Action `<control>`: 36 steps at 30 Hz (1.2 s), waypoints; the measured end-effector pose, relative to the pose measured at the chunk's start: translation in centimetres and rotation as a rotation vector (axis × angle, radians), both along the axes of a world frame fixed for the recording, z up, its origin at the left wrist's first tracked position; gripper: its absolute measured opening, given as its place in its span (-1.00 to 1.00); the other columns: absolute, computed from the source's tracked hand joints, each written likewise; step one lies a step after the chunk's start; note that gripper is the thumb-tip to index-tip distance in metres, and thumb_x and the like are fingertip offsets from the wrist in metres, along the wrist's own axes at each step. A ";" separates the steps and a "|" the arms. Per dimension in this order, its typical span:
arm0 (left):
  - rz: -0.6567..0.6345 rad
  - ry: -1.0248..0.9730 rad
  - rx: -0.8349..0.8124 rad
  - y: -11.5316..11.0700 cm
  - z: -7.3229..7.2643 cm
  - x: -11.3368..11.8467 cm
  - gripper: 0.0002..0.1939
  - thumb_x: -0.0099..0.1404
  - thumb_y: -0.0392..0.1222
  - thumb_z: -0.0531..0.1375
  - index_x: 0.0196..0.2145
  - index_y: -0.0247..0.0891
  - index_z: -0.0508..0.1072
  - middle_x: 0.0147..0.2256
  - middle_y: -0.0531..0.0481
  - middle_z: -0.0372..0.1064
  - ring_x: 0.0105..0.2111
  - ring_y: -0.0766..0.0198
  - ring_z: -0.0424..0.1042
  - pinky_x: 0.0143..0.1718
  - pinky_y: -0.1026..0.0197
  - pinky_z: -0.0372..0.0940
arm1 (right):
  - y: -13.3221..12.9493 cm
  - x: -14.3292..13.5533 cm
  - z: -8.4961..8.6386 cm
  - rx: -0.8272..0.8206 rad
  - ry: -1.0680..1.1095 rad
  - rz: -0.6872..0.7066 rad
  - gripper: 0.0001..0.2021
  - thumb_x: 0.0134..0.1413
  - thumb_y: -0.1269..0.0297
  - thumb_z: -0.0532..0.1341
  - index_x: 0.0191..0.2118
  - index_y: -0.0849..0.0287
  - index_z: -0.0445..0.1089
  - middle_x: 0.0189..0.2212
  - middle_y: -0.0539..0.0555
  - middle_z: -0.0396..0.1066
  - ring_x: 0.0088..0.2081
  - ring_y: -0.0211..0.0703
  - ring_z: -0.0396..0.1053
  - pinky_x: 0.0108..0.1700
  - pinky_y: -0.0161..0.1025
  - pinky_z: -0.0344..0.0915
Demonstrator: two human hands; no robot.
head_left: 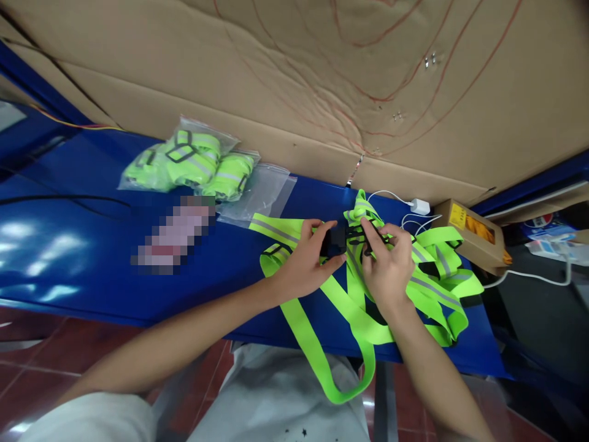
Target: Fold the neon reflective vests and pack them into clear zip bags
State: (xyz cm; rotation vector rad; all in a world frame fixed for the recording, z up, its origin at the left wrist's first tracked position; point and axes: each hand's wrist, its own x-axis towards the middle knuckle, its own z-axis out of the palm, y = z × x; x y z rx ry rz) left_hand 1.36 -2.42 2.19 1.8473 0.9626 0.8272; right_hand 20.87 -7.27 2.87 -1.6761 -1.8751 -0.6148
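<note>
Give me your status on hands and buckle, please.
Left hand holds black buckle piece. Right hand holds pronged clip, close alongside; contact unclear. Loose green straps under both hands.

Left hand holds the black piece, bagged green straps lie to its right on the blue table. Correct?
Wrong side: the head view shows the bagged green straps left of the left hand, on the blue table. That hand does hold the black piece.

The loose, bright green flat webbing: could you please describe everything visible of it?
The loose, bright green flat webbing looks like fabric, grey-striped in stretches, with a black fitting at left. It lies in loops on the blue table, one overhanging its near edge. Seemingly touching it, the left hand grips a black boxy piece; the right hand, a pronged piece.
</note>
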 end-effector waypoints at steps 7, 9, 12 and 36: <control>0.008 -0.101 -0.057 0.1 -0.5 0.1 -0.42 0.35 -0.05 0.28 0.26 -0.14 0.26 0.12 -0.18 0.13 0.22 0.01 0.27 0.37 -0.18 0.18 | 0.0 -0.1 -0.1 -0.029 0.007 -0.016 -0.35 0.07 0.53 0.17 0.28 -0.07 0.41 0.02 0.17 0.32 -0.04 0.01 0.37 -0.30 -0.21 0.34; 0.014 -0.092 -0.045 0.0 -0.4 0.2 -0.41 0.36 -0.04 0.28 0.27 -0.16 0.25 0.13 -0.20 0.11 0.24 0.00 0.25 0.37 -0.17 0.18 | 0.0 -0.1 0.0 -0.024 -0.007 -0.038 -0.35 0.06 0.54 0.17 0.26 -0.07 0.42 0.01 0.16 0.34 -0.06 0.01 0.37 -0.34 -0.23 0.30; 0.018 -0.057 0.005 -0.1 -0.3 0.2 -0.37 0.38 0.01 0.26 0.31 -0.20 0.21 0.17 -0.24 0.06 0.27 -0.03 0.22 0.37 -0.16 0.19 | -0.1 -0.2 0.0 -0.003 -0.027 -0.053 -0.33 0.04 0.57 0.15 0.26 -0.07 0.43 0.00 0.17 0.35 -0.07 0.01 0.36 -0.35 -0.23 0.29; 0.005 0.117 0.282 2.0 1.2 -1.7 -0.24 0.33 -0.30 0.23 0.42 -0.14 0.08 0.21 -0.22 0.06 0.26 0.01 0.24 0.31 -0.06 0.28 | 0.5 0.0 0.9 -0.235 0.261 0.407 -0.22 0.25 0.13 0.35 0.48 -0.02 0.03 0.24 0.27 0.13 0.32 0.18 0.22 0.28 0.17 0.37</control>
